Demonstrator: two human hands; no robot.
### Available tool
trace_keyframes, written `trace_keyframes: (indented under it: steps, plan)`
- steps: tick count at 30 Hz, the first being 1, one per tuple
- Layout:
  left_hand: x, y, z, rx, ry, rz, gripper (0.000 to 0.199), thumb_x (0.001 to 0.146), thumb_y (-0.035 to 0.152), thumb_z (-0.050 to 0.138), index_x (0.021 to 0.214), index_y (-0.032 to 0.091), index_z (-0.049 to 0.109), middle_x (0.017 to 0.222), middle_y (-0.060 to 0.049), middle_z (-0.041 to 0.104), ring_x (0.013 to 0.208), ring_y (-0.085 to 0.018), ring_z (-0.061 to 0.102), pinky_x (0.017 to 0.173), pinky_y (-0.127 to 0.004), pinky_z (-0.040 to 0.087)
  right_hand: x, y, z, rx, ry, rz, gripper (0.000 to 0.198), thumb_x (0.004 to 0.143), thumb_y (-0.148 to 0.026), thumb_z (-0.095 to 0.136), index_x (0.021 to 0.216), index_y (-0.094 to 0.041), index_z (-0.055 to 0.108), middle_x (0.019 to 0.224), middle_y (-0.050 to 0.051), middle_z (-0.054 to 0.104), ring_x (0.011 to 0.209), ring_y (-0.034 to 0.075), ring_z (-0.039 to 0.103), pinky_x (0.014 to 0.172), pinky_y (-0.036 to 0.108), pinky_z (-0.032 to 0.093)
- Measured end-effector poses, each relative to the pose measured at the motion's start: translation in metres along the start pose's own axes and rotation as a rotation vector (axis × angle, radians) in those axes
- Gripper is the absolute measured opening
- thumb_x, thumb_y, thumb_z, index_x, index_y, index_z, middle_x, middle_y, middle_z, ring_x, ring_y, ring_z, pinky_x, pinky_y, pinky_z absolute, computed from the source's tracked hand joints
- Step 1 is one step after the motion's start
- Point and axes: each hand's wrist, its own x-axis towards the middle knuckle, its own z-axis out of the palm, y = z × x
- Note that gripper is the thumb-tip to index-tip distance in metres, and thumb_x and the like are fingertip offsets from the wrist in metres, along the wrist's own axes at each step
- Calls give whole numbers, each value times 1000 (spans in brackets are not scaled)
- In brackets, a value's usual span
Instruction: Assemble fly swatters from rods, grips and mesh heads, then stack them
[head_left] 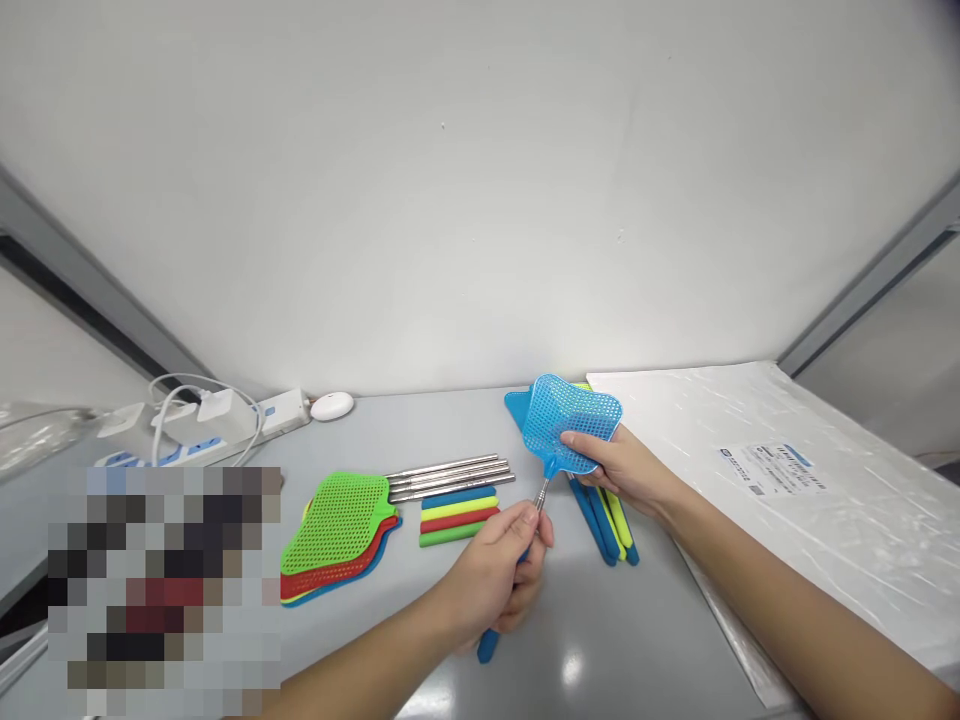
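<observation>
Beyond the left hand (pixel 499 565) and the right hand (pixel 611 462) rises a pale wall (pixel 480 200), and below them spreads a gray desk (pixel 420 430). To the right of the right hand lies a broad flat package (pixel 847 570) in white wrapping, its near part crossed by that forearm. Well to the left of the left hand, toward the wall, sits a power strip (pixel 285 412) with white plugs and looping cables. Under the right hand I see several swatters (pixel 600 530), blue and yellow handles pointing back toward the person; whether that hand touches them, I can't tell. Running from one hand to the other is the blue swatter (pixel 566 410): the left hand is wrapped about its handle, thumb by the metal shaft, while the right hand pinches the mesh head, thumb on top. Left of the left hand lies a stack of loose mesh heads (pixel 337 520), green uppermost, red, yellow and blue edges showing below. Between that stack and the right hand, slim metal rods (pixel 450 477) rest side by side. Just beyond the left hand line up four short grips (pixel 459 519), blue, yellow, red and green. Far off past the left hand, near the wall, is a rounded white device (pixel 331 406).
</observation>
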Motion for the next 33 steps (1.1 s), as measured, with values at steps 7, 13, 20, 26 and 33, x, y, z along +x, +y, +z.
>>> trace_keyframes:
  steps: [7,13,20,26,33]
  plan:
    - [-9,10,9,209,100,81,36,92,55,41,78,22,40,55,10,30,35,-4,19,28,-13,16,-8,-5,11,26,27,-36,31,75,-39,72,76,-21,46,60,-8,43,45,5,28,43,21,22]
    - [-24,32,5,276,77,54,32,94,51,40,85,21,47,56,10,35,32,-3,19,27,-13,24,-20,-2,24,-191,-64,-68,37,84,-48,62,63,-21,46,51,-7,41,44,8,34,45,24,27]
    - [-21,18,4,-33,-141,-32,30,95,49,37,86,22,47,53,10,33,33,-4,18,30,-18,39,-25,11,40,-265,-257,-59,31,91,-46,53,78,-19,57,53,-4,55,45,9,43,50,25,34]
    - [-25,23,-8,-268,-372,-245,34,94,52,39,77,23,39,49,10,22,34,-5,7,27,-12,23,-23,19,32,-166,-287,-76,26,90,-43,56,86,-18,60,51,-6,51,45,8,47,51,24,35]
    - [-24,27,-21,-410,-499,-298,33,94,47,41,72,22,38,49,10,25,33,-6,6,28,-20,42,-24,15,30,-162,-158,-168,22,92,-40,55,90,-19,61,52,-6,52,44,8,46,50,23,35]
